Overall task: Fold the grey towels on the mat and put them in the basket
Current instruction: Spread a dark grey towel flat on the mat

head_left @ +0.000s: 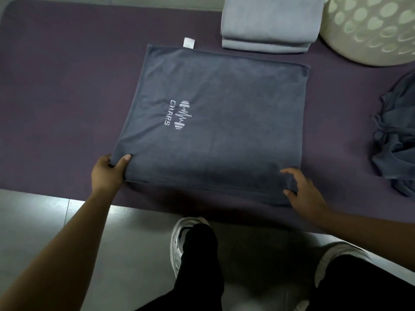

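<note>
Left fingers: your left hand (107, 173) pinches the near left corner of the dark grey towel (213, 122), thumb (124, 160) lying on top of the cloth, the other fingers curled under its edge
Right fingers: your right hand (303, 194) rests at the near right corner, fingers (289, 172) spread and loosely bent with the tips on the cloth; you cannot tell whether they grip the edge
Around you: a pile of folded light grey towels (269, 25) lies at the far side of the purple mat (56, 97), just beyond the dark towel; the white basket (370, 32) with oval holes stands right beside that pile; a crumpled heap of dark grey towels (395, 140) lies at the right edge
In the way: nothing lies between your hands; your white shoes (182, 241) and black trouser legs (202, 272) are on the grey floor (33, 221) just short of the mat's near edge
Towel against fingers: it lies flat on the mat as a folded rectangle, the embroidered CHARS logo (177, 115) face up and nearer your left hand, a white label (188, 43) sticking out at the far left corner, well apart from both hands
</note>
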{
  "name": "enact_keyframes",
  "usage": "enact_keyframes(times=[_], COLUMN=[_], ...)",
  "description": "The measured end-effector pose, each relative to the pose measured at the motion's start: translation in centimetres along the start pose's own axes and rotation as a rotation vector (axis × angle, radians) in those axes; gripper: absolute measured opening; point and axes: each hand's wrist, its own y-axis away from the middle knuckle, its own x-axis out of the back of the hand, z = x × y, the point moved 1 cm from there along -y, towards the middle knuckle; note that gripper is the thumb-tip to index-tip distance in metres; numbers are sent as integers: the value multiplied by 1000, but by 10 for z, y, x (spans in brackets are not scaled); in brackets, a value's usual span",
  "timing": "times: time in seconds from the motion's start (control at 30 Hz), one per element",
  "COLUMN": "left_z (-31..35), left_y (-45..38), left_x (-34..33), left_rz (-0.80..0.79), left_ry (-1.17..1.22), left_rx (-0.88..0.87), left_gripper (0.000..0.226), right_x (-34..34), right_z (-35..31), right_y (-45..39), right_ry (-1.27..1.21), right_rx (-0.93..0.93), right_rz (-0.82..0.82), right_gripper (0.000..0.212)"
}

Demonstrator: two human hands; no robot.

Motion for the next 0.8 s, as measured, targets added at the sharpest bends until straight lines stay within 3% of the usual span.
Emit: enact_keyframes(times=[0.23, 0.33, 0.4, 0.47, 0.63, 0.73, 0.8], left_z=[-23, -25, -26, -17, 40, 68, 71], left_y=[21, 21, 19, 19, 29, 26, 10], left_x=[-13, -15, -21, -30, -82, -118, -127], left_rz=[-42, 19, 118, 169, -69, -214, -225], left_ry=[-203, -263, -365, -461, -565, -698, -787], left_rx=[9, 16, -135, -367, -954, -1064, -1061], left_gripper=[48, 49, 46, 51, 57, 61, 66], right_x=[-5, 0, 1, 0, -20, -31, -26], right_z=[0, -1, 6, 8, -26, -52, -55], right_y=[7, 9, 6, 1, -37, -70, -95], right_ry=[52, 353, 642, 711, 746, 752, 773], right_rx=[-93, -104, -26, 114, 491, 576, 553], right_rz=[-76, -50, 33, 63, 32, 36, 54], right_gripper=[65, 72, 88, 88, 59, 55, 57])
